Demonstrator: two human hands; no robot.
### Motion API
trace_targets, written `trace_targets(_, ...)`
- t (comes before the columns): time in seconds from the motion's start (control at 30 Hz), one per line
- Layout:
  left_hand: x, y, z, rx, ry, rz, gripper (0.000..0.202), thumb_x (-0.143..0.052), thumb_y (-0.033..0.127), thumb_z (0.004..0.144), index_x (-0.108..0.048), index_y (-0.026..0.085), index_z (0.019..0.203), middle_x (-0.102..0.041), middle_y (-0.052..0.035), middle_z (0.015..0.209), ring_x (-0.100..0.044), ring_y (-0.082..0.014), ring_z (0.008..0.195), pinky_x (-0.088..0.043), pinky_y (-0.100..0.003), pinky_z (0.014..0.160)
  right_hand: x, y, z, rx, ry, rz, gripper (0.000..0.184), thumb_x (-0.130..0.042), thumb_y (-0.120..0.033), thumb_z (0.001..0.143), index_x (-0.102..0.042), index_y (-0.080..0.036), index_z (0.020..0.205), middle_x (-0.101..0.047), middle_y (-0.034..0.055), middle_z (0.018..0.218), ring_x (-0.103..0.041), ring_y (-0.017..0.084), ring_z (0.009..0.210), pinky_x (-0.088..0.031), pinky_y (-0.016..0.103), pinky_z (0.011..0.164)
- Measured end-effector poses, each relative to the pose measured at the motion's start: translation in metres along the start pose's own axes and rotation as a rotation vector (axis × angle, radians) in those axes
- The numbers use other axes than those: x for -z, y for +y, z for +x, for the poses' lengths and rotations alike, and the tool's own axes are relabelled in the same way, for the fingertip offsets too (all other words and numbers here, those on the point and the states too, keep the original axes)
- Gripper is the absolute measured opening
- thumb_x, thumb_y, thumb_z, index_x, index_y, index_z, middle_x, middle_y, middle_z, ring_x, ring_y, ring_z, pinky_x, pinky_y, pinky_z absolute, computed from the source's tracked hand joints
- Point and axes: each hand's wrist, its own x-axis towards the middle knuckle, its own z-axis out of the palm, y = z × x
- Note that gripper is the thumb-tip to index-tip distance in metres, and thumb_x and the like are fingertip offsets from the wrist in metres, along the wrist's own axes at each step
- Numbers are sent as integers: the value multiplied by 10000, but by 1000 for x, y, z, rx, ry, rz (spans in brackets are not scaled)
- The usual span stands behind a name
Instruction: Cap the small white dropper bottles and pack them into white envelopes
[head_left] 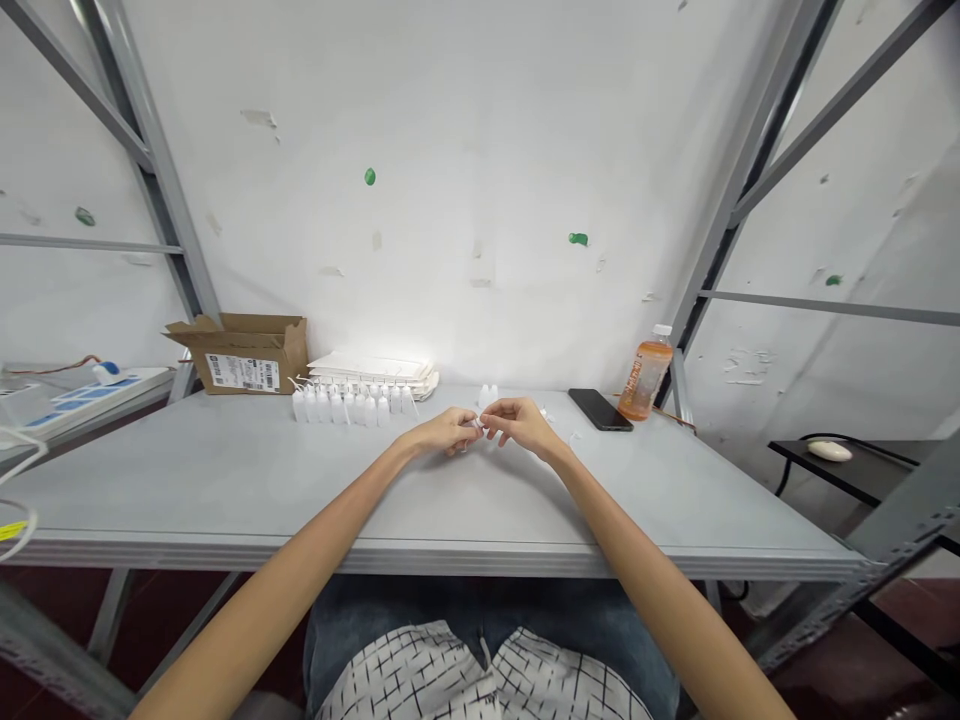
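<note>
Over the middle of the table my left hand (448,432) is closed around a small white plastic item (478,423). The fingers hide most of it; its colour matches the small bottles nearby. My right hand (523,424) meets it from the other side, thumb and fingertips pinched at the item's upper end. Just behind the hands stand a couple of small white bottles (488,394). To the left, small white squeeze bottles (352,406) are lined up in rows, several with thin strings or tips at the top. Small white bits (575,436) lie right of my right hand.
An open cardboard box (247,355) and a stack of white sheets (375,370) stand at the back left. A black phone (600,410) and an orange drink bottle (646,375) are at the back right. Metal frame posts (716,260) flank the grey table (225,480).
</note>
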Motion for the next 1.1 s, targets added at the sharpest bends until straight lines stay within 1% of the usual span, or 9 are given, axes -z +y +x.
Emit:
trace_targets(0.1,-1,0,0,-8,37,24,278,-671,383,719,-583,168,872,-416,33,695,-429,-113,613,-331,-238,521,-1,1,0,7,-9,-14,323,-778,-431,730,-697,-123,780,-682,53,675,-652,151,626,-521,232,490)
trace_targets(0.27,-2,2,-2,-38,-5,54,318,-650,374,704,-619,155,934,-438,27,725,-385,-102,593,-331,-244,510,-1,1,-2,-15,-43,-7,360,-776,-468,732,-696,-120,780,-697,70,701,-659,158,652,-528,240,505)
trace_targets(0.37,-3,4,-3,-51,16,56,297,-609,318,693,-628,146,934,-463,13,758,-383,-100,601,-342,-243,516,1,-1,-2,-6,-62,-13,355,-772,-451,734,-715,-117,840,-703,69,728,-661,160,687,-535,241,527)
trace_targets(0.57,-4,3,-2,-65,17,128,286,-526,251,681,-628,145,925,-357,48,658,-349,-106,562,-334,-246,512,1,-2,-3,-10,-72,-67,318,-752,-422,749,-699,-119,831,-673,49,689,-638,146,649,-511,227,498)
trace_targets(0.77,-3,-4,1,-119,36,210,287,-496,225,689,-654,140,914,-381,46,617,-334,-108,534,-289,-254,512,-3,3,-2,-18,-64,-160,283,-676,-419,820,-636,-148,750,-653,40,671,-629,138,590,-443,206,422)
trace_targets(0.83,-3,-6,1,-148,28,231,315,-489,211,693,-677,143,936,-402,42,617,-338,-112,546,-290,-254,527,-6,6,0,-17,-53,-212,300,-632,-417,860,-604,-161,707,-623,25,602,-615,140,547,-431,213,412)
trace_targets(0.93,-4,-8,3,-188,33,251,335,-476,200,700,-694,137,947,-522,10,685,-439,-140,632,-355,-264,603,-9,10,1,-46,-44,-261,347,-567,-410,910,-538,-184,649,-574,5,528,-599,146,490,-419,229,400)
trace_targets(1.03,-5,-10,5,-219,28,236,332,-470,190,697,-695,127,933,-636,-31,833,-535,-174,773,-405,-286,718,-11,13,1,-94,-47,-264,405,-519,-457,938,-500,-200,625,-531,-12,502,-592,154,458,-407,243,391)
trace_targets(1.1,-4,-10,6,-213,30,228,322,-477,186,689,-692,128,922,-651,-34,851,-541,-175,776,-406,-284,717,-11,13,1,-95,-45,-279,445,-510,-502,938,-497,-202,610,-518,-15,493,-579,149,445,-407,247,402)
